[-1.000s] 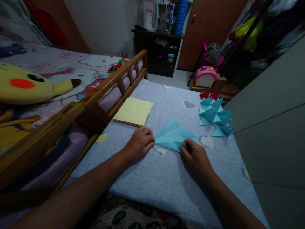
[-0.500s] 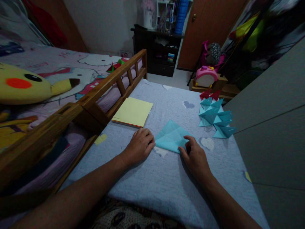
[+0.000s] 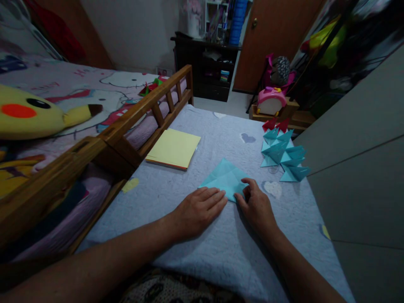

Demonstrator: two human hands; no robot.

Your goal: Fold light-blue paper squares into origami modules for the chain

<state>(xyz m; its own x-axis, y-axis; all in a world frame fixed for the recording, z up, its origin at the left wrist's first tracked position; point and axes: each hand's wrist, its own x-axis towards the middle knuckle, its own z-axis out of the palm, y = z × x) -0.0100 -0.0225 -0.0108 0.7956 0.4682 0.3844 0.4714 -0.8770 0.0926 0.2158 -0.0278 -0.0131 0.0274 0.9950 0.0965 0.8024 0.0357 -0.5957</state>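
A light-blue sheet of origami paper (image 3: pixel 224 174) lies on the cloth in front of me, folded, with creases and a point facing away. My left hand (image 3: pixel 202 208) is flat, fingers stretched out along the paper's near edge and covering part of it. At the right corner, my right hand (image 3: pixel 254 202) has its thumb and curled index finger on the paper, holding it. The corner under that hand is hidden.
A stack of yellow-topped paper (image 3: pixel 173 148) lies at the left, beside a wooden bed rail (image 3: pixel 151 99). Several folded blue paper pieces (image 3: pixel 280 153) stand at the right, with red ones (image 3: pixel 275 125) behind. A pale cabinet (image 3: pixel 356 168) borders the right side.
My left hand has moved right and flattened from the paper's left corner onto its near edge. My right hand stays at the right corner. The view has shifted slightly.
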